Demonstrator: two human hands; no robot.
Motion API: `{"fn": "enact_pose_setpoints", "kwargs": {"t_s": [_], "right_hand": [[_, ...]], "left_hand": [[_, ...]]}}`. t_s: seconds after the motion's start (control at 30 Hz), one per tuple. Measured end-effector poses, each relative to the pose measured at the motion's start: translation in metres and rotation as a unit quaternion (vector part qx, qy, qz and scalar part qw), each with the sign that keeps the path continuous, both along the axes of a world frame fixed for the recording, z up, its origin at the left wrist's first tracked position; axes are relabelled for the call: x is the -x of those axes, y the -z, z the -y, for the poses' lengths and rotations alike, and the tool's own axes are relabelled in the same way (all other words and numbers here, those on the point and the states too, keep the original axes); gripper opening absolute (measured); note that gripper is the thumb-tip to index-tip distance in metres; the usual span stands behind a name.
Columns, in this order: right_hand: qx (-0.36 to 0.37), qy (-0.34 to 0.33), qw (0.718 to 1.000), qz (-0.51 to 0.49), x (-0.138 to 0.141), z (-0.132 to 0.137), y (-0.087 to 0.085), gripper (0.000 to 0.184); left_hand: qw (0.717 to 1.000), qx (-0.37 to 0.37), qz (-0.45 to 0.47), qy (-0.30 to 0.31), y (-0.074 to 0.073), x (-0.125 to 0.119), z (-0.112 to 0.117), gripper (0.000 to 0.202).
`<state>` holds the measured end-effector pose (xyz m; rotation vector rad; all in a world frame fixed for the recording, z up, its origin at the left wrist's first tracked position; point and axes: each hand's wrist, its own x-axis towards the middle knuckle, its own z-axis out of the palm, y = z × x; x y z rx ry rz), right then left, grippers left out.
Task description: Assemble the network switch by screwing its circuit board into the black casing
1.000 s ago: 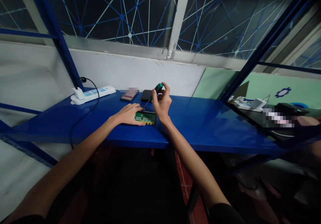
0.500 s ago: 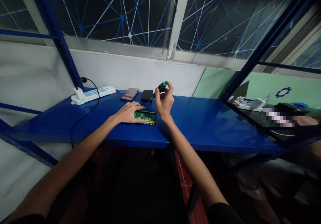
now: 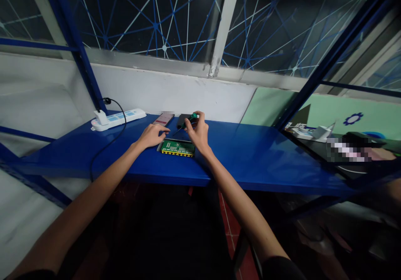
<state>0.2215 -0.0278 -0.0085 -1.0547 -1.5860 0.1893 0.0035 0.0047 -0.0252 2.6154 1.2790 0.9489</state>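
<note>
A green circuit board [image 3: 177, 148] with a yellow front edge lies flat on the blue shelf [image 3: 250, 154]. My left hand [image 3: 153, 134] rests at the board's back left corner, fingers curled against it. Just behind the board, my right hand [image 3: 194, 130] is closed round a screwdriver with a green handle [image 3: 189, 118]; its thin shaft slants down to the left toward the board's far edge.
A white power strip [image 3: 117, 118] with a black cable lies at the back left. A phone [image 3: 163, 118] and a small black box [image 3: 183, 120] sit behind the board. To the right, a lower dark surface carries white parts [image 3: 313, 131].
My right hand has come down with the screwdriver from above the board to its far edge. My left hand slid off the board's top to its back left corner, uncovering the board.
</note>
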Motion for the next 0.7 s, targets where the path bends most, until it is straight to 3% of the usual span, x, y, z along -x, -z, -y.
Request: {"fn": "enact_pose_setpoints", "kwargs": {"t_s": [0.13,0.7], "right_hand": [[0.012,0.003,1.000,0.003,-0.0005,-0.0016,0.0017,0.033],[0.047,-0.023,0.998,-0.029,0.0012,-0.0060,0.0055,0.031]], "left_hand": [[0.999,0.002,-0.003,0.035,0.0000,-0.0048,0.0021,0.037],[0.997,0.000,-0.081,0.011,0.0028,-0.0098,0.0027,0.039]]}}
